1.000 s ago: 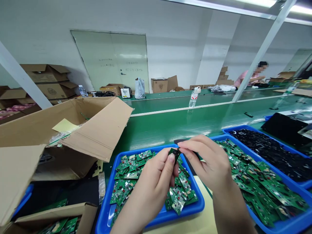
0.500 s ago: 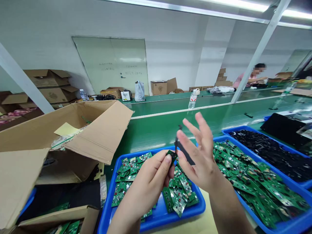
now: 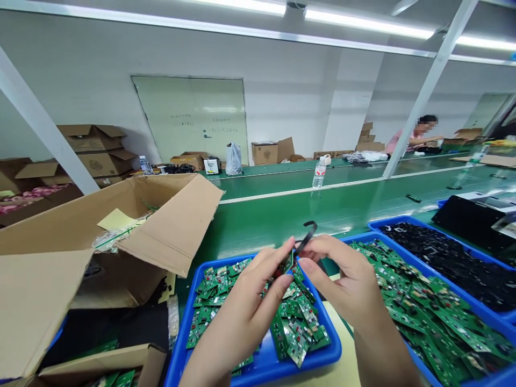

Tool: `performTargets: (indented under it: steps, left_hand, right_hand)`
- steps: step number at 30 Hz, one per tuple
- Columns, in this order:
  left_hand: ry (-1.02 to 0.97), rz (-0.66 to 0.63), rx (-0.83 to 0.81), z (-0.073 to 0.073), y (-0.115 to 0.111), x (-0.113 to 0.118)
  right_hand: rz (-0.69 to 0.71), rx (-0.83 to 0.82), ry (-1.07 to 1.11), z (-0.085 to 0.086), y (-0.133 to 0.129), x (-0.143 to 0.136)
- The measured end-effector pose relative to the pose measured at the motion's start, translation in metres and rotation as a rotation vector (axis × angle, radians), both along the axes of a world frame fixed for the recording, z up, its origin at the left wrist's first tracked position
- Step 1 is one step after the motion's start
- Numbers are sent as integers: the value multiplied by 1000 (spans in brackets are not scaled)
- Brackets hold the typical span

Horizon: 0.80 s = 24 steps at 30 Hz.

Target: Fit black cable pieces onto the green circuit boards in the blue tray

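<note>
My left hand (image 3: 252, 295) pinches a small green circuit board (image 3: 287, 262) between thumb and fingers, over a blue tray (image 3: 336, 349) of similar boards. A black curved strip (image 3: 308, 238) rises from the board's upper end. Close on the right, my right hand (image 3: 342, 274) has its thumb and fingers bent around the lower part of that strip; its fingertips are partly hidden. More green boards (image 3: 427, 301) fill a second tray at the right.
Open cardboard box (image 3: 169, 226) on the left, with a smaller box (image 3: 100, 371) of boards below it. Tray of black parts (image 3: 447, 263) at far right. Bottle (image 3: 319, 173) on the green bench (image 3: 258, 220). A person (image 3: 423, 134) sits at the far right.
My right hand has come in from spread fingers to close around the strip beside the board. My left hand has turned the board more edge-on. The view has tilted slightly upward.
</note>
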<state>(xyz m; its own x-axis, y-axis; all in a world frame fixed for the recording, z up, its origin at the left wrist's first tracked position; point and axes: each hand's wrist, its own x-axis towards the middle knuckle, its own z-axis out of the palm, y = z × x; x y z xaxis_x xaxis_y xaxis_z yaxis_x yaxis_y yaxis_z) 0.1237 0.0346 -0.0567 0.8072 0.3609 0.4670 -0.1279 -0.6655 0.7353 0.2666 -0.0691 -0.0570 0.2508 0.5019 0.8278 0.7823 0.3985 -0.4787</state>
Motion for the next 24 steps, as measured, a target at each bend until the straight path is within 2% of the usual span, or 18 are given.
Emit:
performTargets:
  steps: [4, 12, 18, 24]
  left_hand:
    - [18, 44, 70, -3, 0, 0]
    - [-138, 143, 147, 3, -3, 7]
    - [-190, 144, 58, 1, -5, 9]
    - [-258, 114, -22, -2, -9, 16]
  right_hand:
    - [24, 40, 75, 0, 2, 1]
    - [111, 49, 163, 0, 0, -5]
    - [121, 79, 164, 0, -2, -7]
    - [136, 186, 106, -2, 0, -2]
